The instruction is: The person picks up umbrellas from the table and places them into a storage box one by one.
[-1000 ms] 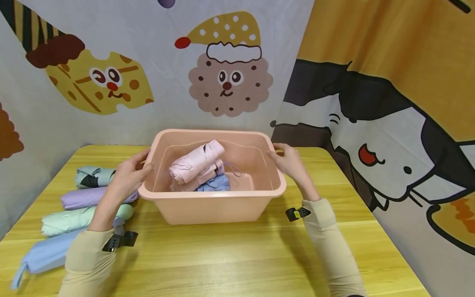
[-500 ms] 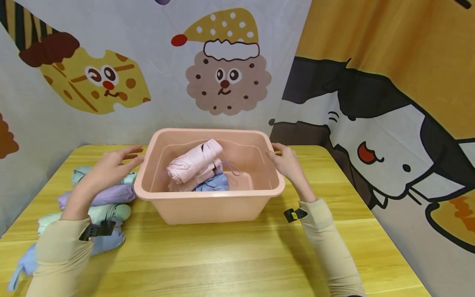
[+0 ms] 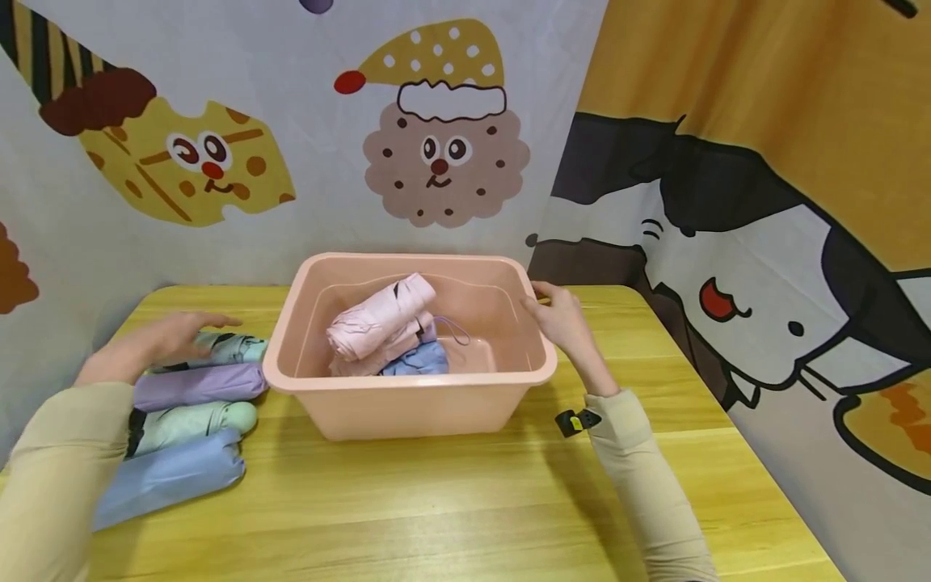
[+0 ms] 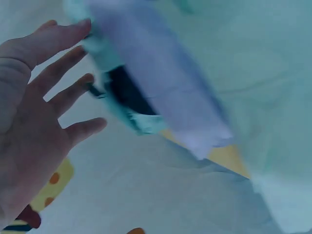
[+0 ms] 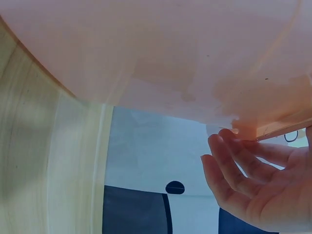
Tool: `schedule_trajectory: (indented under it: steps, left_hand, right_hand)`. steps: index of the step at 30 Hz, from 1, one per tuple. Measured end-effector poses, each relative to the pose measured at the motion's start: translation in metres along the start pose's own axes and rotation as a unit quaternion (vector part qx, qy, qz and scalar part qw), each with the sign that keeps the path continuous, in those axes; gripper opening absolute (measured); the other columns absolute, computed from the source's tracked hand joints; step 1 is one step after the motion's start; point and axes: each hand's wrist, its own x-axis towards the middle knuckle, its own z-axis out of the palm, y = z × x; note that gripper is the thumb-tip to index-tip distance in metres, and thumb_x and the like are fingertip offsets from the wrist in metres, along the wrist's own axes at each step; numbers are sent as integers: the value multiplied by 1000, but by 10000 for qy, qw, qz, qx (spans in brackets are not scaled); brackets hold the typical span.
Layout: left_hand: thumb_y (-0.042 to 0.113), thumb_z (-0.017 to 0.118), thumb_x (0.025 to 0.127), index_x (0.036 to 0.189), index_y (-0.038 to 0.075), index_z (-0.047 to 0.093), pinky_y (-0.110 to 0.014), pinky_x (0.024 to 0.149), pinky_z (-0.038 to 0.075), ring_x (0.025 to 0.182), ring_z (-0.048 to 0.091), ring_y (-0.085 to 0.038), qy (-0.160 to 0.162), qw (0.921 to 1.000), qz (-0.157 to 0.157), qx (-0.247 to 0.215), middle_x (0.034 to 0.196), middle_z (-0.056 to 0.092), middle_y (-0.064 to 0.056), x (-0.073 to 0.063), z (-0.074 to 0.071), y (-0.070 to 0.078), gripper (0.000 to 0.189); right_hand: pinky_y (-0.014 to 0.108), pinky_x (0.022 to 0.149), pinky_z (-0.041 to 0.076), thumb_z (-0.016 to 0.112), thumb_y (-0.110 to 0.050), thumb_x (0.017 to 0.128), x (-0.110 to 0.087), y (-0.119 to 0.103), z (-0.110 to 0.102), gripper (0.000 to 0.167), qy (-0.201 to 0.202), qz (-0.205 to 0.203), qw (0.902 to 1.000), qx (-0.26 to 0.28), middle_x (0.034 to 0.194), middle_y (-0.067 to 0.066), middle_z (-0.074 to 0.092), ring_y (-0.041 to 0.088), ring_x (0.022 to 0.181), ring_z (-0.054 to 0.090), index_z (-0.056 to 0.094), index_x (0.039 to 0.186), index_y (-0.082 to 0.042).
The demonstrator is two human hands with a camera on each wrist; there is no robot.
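My left hand (image 3: 163,339) is over the far end of the row of folded umbrellas, its fingers spread beside the teal umbrella (image 3: 234,349) and holding nothing. In the left wrist view those fingertips lie close to the teal cloth and its dark strap (image 4: 127,92). Nearer me are a purple umbrella (image 3: 207,385), a mint umbrella (image 3: 182,426) and a blue umbrella (image 3: 174,473). My right hand (image 3: 563,323) grips the right rim of a pink plastic basin (image 3: 414,408), thumb on top and fingers underneath. Inside lie rolled pink umbrellas (image 3: 381,317) and a blue bundle (image 3: 420,360).
The basin stands on a wooden table (image 3: 451,501), to the right of the umbrella row. A purple cord loop (image 3: 457,330) lies inside it. A cartoon-printed cloth (image 3: 320,186) hangs behind the table.
My left hand has let go of the basin's left rim and moved left and down to the teal umbrella. The right hand has stayed on the right rim.
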Motion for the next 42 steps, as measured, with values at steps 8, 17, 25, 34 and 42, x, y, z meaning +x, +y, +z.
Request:
schedule_trajectory:
  steps: [8, 17, 25, 34, 42]
  left_hand:
    - [-13, 61, 69, 131, 0, 53, -65, 86, 44, 108, 53, -55, -70, 9999, -85, 72, 125, 54, -35, 9, 24, -17, 64]
    - [-12, 62, 75, 134, 7, 50, -64, 74, 49, 105, 55, -51, -126, 9987, -370, 341, 129, 51, -34, 13, 28, -18, 64]
    - [-7, 66, 75, 134, 10, 52, -66, 71, 48, 101, 58, -50, 202, 9974, -207, 662, 121, 57, -32, 9, 31, -19, 63]
    - [0, 72, 75, 134, 12, 51, -78, 88, 33, 114, 50, -53, 626, 9936, -57, 936, 129, 53, -30, 7, 35, -19, 64]
    - [7, 78, 73, 136, 20, 49, -70, 86, 36, 113, 50, -49, 1391, 9819, 68, 1284, 130, 54, -23, 3, 28, -14, 71]
  right_hand:
    - [42, 83, 57, 49, -27, 96, 0, -1, 0, 48, 28, -47, 10000, 73, 125, 22, 59, 35, 103, 65, 50, 136, 0]
    - [41, 81, 58, 50, -28, 96, 1, -3, -1, 47, 54, -90, 9999, 135, 122, 21, 61, 34, 101, 66, 51, 135, -2]
    - [39, 79, 58, 51, -27, 96, 0, -3, -2, 46, 60, -72, 9998, 146, 120, 20, 62, 32, 99, 66, 52, 135, -3]
    - [39, 79, 57, 51, -28, 95, 0, -2, 0, 46, 129, -62, 9999, 68, 120, 20, 62, 32, 96, 66, 53, 134, -3]
    - [41, 81, 57, 51, -28, 95, 1, 0, 0, 47, 133, -18, 9999, 81, 120, 21, 62, 33, 99, 66, 53, 134, -3]
